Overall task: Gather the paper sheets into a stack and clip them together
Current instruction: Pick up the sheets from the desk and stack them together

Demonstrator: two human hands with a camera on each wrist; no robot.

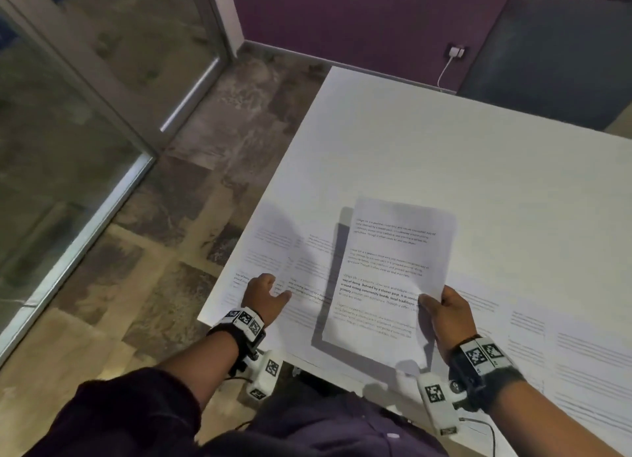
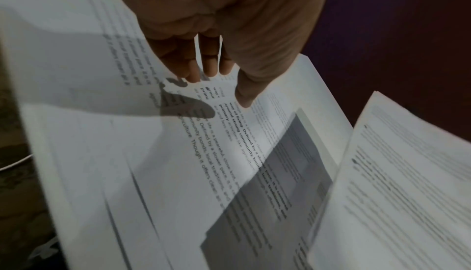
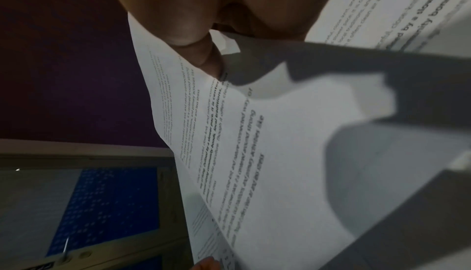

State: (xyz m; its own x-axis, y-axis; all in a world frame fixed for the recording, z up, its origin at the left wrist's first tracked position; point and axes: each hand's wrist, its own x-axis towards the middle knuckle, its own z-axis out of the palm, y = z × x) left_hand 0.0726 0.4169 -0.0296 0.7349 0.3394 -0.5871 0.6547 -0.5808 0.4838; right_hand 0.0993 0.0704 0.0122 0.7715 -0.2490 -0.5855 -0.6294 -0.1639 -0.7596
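Note:
Several printed paper sheets (image 1: 273,248) lie flat on the white table (image 1: 444,142), overlapping near its front left edge; more sheets (image 1: 581,357) lie at the right. My left hand (image 1: 265,294) rests on the flat sheets (image 2: 203,153) with straight fingers (image 2: 193,74) and the thumb touching the print. My right hand (image 1: 448,314) pinches one printed sheet (image 1: 390,278) by its right edge, thumb on top, and holds it tilted above the table; its shadow falls on the sheets below. That lifted sheet (image 3: 280,153) runs out from under my thumb (image 3: 188,38). No clip is in view.
The table's left edge (image 1: 260,210) drops to a patterned floor (image 1: 191,183) beside a glass partition (image 1: 68,148). A dark chair (image 1: 554,53) stands at the far right, and a wall socket with a white cable (image 1: 456,51) sits behind the table.

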